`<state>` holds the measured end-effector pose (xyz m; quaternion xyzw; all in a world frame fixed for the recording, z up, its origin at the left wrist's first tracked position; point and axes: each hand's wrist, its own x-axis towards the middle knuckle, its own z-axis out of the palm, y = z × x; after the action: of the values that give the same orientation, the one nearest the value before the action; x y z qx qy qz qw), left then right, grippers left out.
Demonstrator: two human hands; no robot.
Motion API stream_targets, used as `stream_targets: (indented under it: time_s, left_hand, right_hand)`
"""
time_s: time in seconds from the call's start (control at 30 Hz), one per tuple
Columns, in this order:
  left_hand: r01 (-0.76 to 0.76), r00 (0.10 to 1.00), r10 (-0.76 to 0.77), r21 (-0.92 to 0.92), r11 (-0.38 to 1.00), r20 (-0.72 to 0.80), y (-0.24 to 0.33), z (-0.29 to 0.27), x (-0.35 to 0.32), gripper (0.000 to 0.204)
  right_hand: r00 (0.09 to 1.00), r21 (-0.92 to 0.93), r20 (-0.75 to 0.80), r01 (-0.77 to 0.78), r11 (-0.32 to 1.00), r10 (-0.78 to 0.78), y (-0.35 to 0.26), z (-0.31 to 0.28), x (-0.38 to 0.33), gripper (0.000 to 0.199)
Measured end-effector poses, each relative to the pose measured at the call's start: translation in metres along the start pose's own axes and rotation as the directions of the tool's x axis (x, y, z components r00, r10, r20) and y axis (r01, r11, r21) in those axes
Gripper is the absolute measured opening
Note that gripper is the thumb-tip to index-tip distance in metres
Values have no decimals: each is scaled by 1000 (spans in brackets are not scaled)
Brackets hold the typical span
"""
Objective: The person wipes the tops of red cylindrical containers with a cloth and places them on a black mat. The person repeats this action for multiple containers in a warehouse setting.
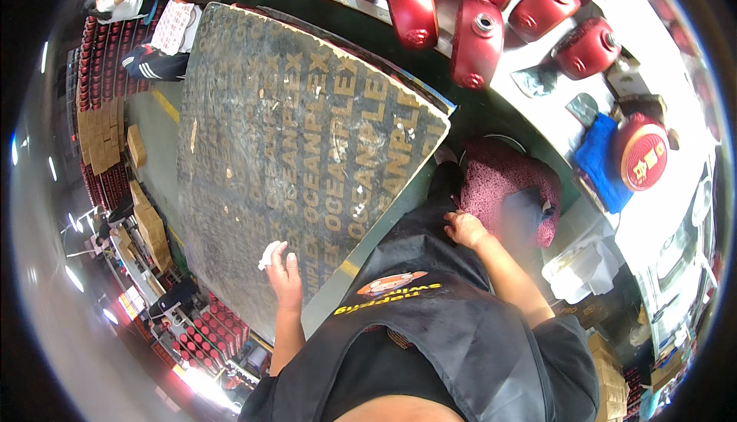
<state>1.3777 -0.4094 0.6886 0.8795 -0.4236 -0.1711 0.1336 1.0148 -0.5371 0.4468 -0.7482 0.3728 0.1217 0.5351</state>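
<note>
My left hand (287, 274) is raised over the near edge of a large dark board (253, 161) printed with rows of tan lettering. Between its fingertips it pinches a small crumpled white tissue or cloth (271, 254). My right hand (466, 230) is at the side of the black apron (430, 241) I wear, its fingers curled in at the dark fabric beside a stool with a pink knitted cover (500, 180). Some dark cloth (524, 213) lies on that cover.
Several red bottles (477, 42) with metal necks stand on the light worktable (537, 103) at the upper right. Near them are a blue cloth (601, 162) and a round red piece (643, 157) with gold marking. Another person's dark sleeve (157, 63) shows beyond the board; cartons (104, 136) stand at left.
</note>
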Motion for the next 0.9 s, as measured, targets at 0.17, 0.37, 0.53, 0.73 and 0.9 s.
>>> stream_targets:
  time_s: [0.17, 0.37, 0.53, 0.73, 0.9]
  left_hand:
    - [91, 995, -91, -1, 996, 50, -12, 18, -3, 30]
    - [103, 994, -100, -86, 991, 37, 15, 6, 27, 20]
    - [-153, 987, 117, -419, 895, -112, 100, 2, 112, 12]
    - [-692, 721, 652, -293, 660, -234, 273, 43, 257, 25]
    - [-781, 580, 805, 194, 593, -127, 347, 91, 312, 41]
  right_hand:
    - [998, -32, 41, -35, 999, 36, 5, -11, 16, 34]
    - [970, 146, -230, -44, 988, 77, -14, -92, 7, 17]
    - [461, 292, -876, 269, 918, 143, -63, -246, -11, 12]
    - [409, -286, -869, 43, 957, -278, -125, -352, 36, 36]
    - [450, -295, -859, -43, 955, -245, -129, -353, 49, 37]
